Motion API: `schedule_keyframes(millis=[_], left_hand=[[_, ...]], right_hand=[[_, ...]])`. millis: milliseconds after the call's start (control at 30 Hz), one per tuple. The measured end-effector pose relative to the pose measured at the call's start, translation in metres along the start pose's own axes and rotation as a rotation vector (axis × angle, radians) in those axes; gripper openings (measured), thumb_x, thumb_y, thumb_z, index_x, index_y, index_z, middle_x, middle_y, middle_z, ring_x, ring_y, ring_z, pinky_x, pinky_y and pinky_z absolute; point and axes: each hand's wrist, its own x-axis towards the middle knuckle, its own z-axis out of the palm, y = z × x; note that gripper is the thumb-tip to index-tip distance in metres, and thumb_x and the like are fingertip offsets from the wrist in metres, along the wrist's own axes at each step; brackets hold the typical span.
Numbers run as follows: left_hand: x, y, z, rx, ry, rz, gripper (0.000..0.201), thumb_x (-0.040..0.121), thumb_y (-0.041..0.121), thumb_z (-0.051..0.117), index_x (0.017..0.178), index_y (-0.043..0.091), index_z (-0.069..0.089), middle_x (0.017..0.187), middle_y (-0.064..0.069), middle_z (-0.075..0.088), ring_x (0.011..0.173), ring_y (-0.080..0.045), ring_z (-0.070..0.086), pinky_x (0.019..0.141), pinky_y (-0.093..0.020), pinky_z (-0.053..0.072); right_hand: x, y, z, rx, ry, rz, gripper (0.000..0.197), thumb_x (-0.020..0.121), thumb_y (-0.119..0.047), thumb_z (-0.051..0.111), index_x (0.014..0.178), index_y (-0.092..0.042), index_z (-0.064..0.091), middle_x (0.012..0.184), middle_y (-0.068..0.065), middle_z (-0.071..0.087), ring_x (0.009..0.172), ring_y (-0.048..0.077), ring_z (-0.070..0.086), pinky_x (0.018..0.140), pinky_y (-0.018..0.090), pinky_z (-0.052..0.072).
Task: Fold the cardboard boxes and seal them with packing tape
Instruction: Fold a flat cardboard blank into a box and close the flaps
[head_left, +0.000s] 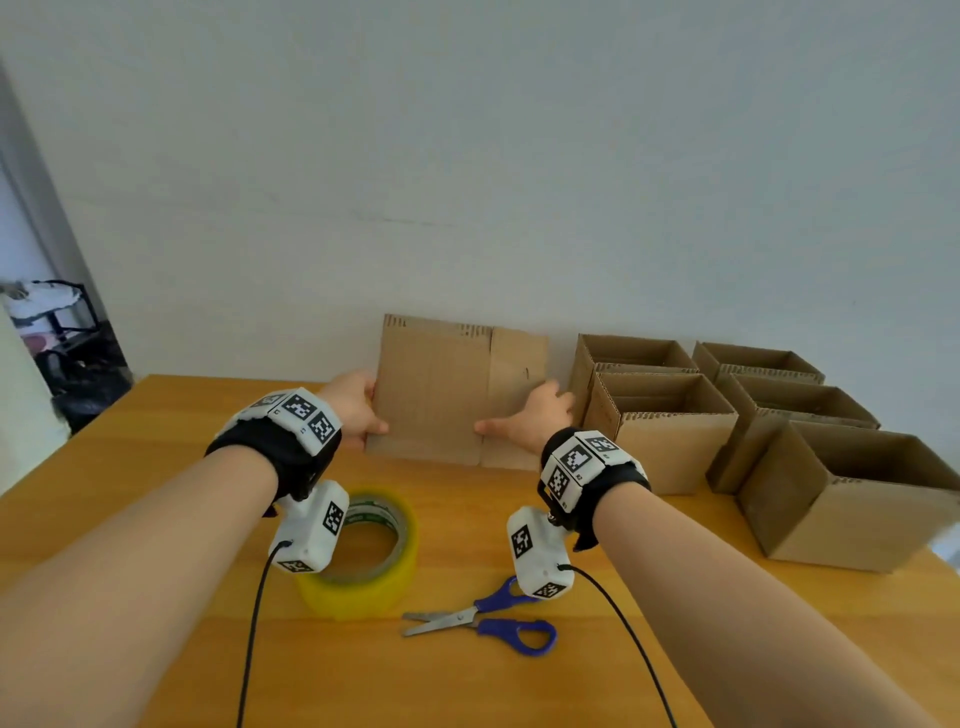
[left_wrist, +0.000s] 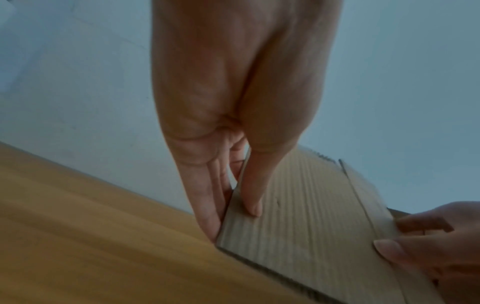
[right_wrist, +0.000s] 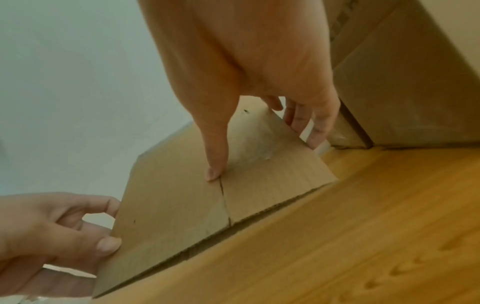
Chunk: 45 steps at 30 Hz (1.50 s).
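Observation:
A flattened cardboard box (head_left: 441, 389) stands on edge against the wall at the back of the wooden table (head_left: 156, 457). My left hand (head_left: 356, 405) pinches its left edge, thumb in front and fingers behind; the left wrist view shows the same flattened cardboard box (left_wrist: 306, 205) with the thumb (left_wrist: 253, 197) on its face. My right hand (head_left: 535, 415) grips the right side, thumb (right_wrist: 217, 162) on the front by the seam of the flattened cardboard box (right_wrist: 182, 201), fingers (right_wrist: 317, 127) round the right edge. A roll of yellow packing tape (head_left: 369, 556) lies nearer me.
Blue-handled scissors (head_left: 488, 621) lie to the right of the tape. Several open, assembled cardboard boxes (head_left: 670, 431) stand in rows at the back right, close to my right hand. A dark rack (head_left: 67, 322) stands beyond the table's left edge.

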Motion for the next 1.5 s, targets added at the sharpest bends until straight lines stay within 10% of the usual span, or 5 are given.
schedule_keyframes(millis=[200,600,800,1233,1500], left_hand=[[-0.039,0.001,-0.014,-0.105,0.074,0.085,0.045,0.08,-0.002,0.069,0.115,0.008,0.043,0.116,-0.018,0.054,0.102,-0.037,0.06,0.08,-0.05,0.055],[-0.113,0.031,0.05,-0.23,0.191,0.33,0.033,0.084,0.02,0.069,0.109,0.013,0.048,0.108,-0.012,0.067,0.092,-0.027,0.066,0.076,-0.042,0.056],[-0.12,0.033,0.08,-0.22,0.254,0.34,0.034,0.083,0.022,0.071,0.108,0.015,0.05,0.099,-0.012,0.069,0.086,-0.025,0.067,0.078,-0.044,0.056],[-0.12,0.035,0.097,-0.28,0.142,0.295,0.063,0.085,0.025,0.069,0.138,0.012,0.038,0.141,-0.008,0.046,0.13,-0.028,0.044,0.105,-0.043,0.04],[-0.124,0.034,0.093,-0.376,0.14,0.327,0.061,0.083,0.027,0.07,0.135,0.016,0.04,0.135,-0.001,0.05,0.127,-0.021,0.044,0.098,-0.029,0.037]], right_hand=[[-0.038,-0.001,-0.027,0.104,0.146,-0.145,0.103,0.065,-0.039,0.085,0.139,-0.004,0.023,0.142,0.017,0.033,0.134,0.033,0.032,0.109,0.046,0.033],[-0.09,0.078,-0.067,0.225,0.27,-0.24,0.09,0.067,-0.029,0.086,0.132,-0.008,0.028,0.135,0.016,0.046,0.128,0.033,0.04,0.103,0.05,0.042],[-0.1,0.117,-0.078,0.275,0.207,-0.234,0.085,0.074,-0.029,0.08,0.138,-0.01,0.027,0.137,0.013,0.048,0.125,0.031,0.049,0.098,0.039,0.047],[-0.099,0.134,-0.073,0.395,0.077,-0.304,0.072,0.077,-0.027,0.077,0.137,-0.008,0.044,0.137,0.007,0.052,0.128,0.024,0.047,0.105,0.041,0.042],[-0.097,0.126,-0.069,0.396,-0.065,-0.364,0.09,0.068,-0.034,0.083,0.143,-0.012,0.038,0.142,0.005,0.047,0.132,0.023,0.043,0.109,0.041,0.039]])
